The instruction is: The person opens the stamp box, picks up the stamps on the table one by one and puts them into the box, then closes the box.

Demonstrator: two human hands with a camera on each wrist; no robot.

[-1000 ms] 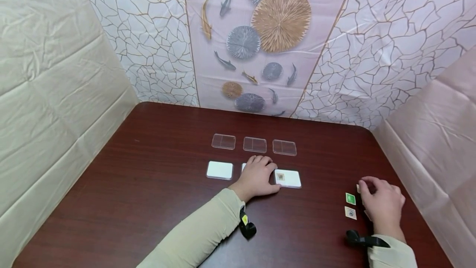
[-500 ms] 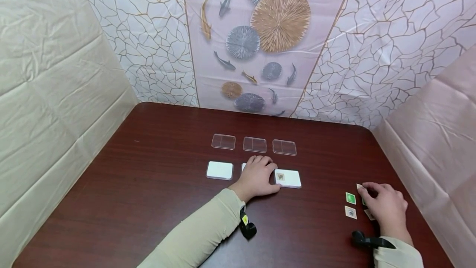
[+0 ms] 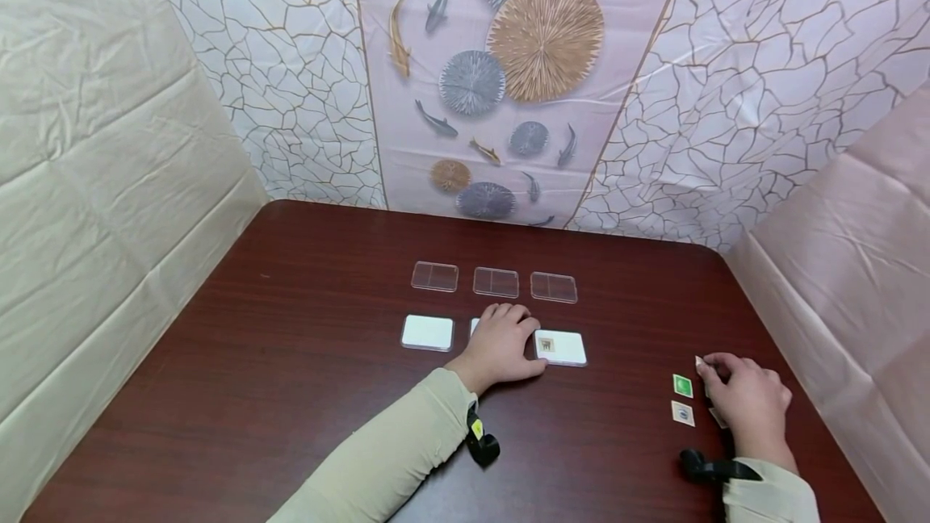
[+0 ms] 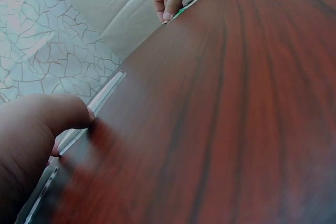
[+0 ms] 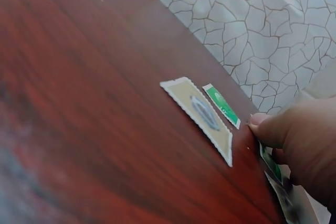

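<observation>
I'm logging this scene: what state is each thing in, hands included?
Left hand: thumb and finger hold right white case
Right hand: pinches far stamp
Far stamp: at fingertips; lifted or not, unclear
Left white case: flat, blank
Middle white case: mostly hidden by left hand
Right white case: flat, showing one stamp
Three clear plastic pieces: flat, apart
Green stamp: flat, loose
Beige stamp: flat, loose
Stamps by right hand: partly hidden
</observation>
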